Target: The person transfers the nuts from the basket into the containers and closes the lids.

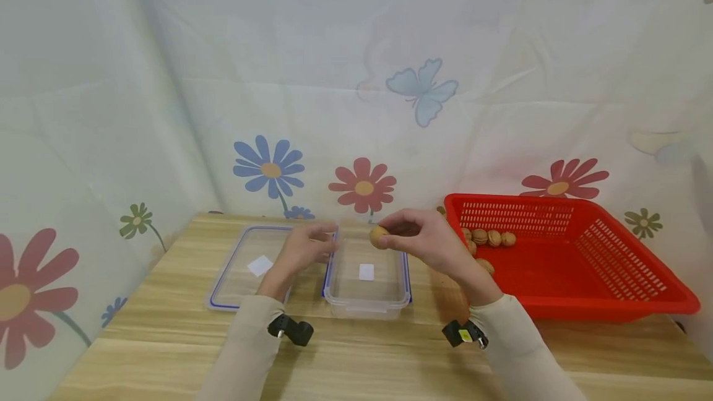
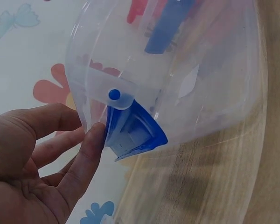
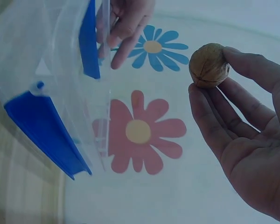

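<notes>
Between the thumb and fingertips of my right hand point(image 1: 426, 240), a walnut point(image 3: 208, 65) is pinched above the right side of a clear plastic food container point(image 1: 366, 311). The container's lid is off, and a white label shows in it. At its left rim, my left hand point(image 1: 305, 247) holds the edge with thumb and bent fingers. One fingertip lies against a blue latch point(image 2: 135, 128) there in the left wrist view. A clear lid point(image 1: 234, 286) with a blue seal lies flat on the left.
On the right stands a red plastic basket point(image 1: 557, 302) with several walnuts point(image 1: 494, 238) along its left side. Everything rests on a wood-grain table point(image 1: 356, 357). A flower-printed cloth point(image 1: 312, 116) hangs behind it.
</notes>
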`<state>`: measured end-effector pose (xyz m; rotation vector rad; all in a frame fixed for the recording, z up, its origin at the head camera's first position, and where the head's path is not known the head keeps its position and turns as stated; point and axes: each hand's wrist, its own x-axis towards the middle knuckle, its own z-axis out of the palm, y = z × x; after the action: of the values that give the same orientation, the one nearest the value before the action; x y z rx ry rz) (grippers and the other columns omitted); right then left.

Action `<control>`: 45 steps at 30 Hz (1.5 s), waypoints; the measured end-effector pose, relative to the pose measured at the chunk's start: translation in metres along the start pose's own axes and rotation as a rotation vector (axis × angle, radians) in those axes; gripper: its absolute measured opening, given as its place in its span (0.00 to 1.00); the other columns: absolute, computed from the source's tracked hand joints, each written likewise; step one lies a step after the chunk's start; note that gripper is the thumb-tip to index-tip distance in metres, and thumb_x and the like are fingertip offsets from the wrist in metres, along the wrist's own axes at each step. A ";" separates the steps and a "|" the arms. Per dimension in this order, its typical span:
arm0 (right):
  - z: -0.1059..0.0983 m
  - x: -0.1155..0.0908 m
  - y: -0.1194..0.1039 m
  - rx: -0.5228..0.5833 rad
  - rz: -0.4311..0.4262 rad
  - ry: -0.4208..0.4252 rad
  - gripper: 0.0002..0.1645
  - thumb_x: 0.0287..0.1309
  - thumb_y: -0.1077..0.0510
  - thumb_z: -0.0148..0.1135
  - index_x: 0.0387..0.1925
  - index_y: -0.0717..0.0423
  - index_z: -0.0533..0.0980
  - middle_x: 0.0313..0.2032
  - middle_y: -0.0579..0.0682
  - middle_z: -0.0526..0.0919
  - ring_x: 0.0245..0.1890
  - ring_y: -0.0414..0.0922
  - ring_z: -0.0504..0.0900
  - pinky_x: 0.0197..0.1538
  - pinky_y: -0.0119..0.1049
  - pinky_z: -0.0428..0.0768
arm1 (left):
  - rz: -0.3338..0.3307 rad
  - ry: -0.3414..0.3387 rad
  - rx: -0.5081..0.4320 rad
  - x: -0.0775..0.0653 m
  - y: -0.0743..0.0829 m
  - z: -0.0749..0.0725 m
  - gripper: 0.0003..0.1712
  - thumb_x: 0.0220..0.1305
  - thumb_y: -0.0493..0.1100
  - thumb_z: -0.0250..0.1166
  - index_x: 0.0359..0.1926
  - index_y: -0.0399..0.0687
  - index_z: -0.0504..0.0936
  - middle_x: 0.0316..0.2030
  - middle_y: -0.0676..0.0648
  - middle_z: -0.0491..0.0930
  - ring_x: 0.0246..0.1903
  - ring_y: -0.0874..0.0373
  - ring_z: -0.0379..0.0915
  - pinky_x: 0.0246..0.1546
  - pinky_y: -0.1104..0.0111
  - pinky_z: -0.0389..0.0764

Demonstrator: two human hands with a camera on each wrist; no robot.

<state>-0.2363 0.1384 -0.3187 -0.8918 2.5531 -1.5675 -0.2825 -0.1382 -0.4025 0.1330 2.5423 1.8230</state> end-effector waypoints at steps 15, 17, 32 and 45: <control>0.042 0.009 0.014 0.007 -0.036 -0.088 0.19 0.65 0.56 0.77 0.54 0.56 0.86 0.46 0.46 0.89 0.44 0.47 0.88 0.51 0.38 0.89 | 0.015 -0.011 0.000 0.001 0.001 0.001 0.25 0.68 0.32 0.69 0.65 0.34 0.82 0.50 0.34 0.85 0.41 0.48 0.86 0.43 0.61 0.92; 0.045 0.009 0.016 0.000 -0.034 -0.094 0.19 0.65 0.56 0.77 0.55 0.56 0.86 0.46 0.46 0.89 0.44 0.46 0.88 0.51 0.37 0.89 | 0.024 -0.017 -0.007 0.000 0.002 0.001 0.25 0.68 0.32 0.69 0.65 0.33 0.81 0.50 0.33 0.85 0.42 0.46 0.86 0.43 0.60 0.92; 0.069 0.012 0.034 -0.043 0.013 -0.174 0.15 0.63 0.55 0.78 0.50 0.52 0.88 0.44 0.41 0.89 0.45 0.43 0.86 0.53 0.32 0.86 | 0.023 -0.022 0.025 -0.004 0.005 0.000 0.25 0.69 0.33 0.69 0.66 0.35 0.81 0.52 0.34 0.84 0.46 0.45 0.85 0.45 0.59 0.92; 0.081 0.013 0.048 -0.124 0.004 -0.253 0.12 0.63 0.57 0.78 0.47 0.53 0.89 0.42 0.41 0.90 0.42 0.37 0.86 0.53 0.32 0.86 | 0.037 -0.016 0.053 -0.003 0.001 -0.002 0.25 0.69 0.34 0.70 0.65 0.34 0.82 0.54 0.33 0.84 0.40 0.46 0.88 0.44 0.59 0.92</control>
<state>-0.2453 0.0821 -0.3946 -1.0218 2.4892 -1.2170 -0.2798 -0.1396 -0.4009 0.1959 2.5950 1.7603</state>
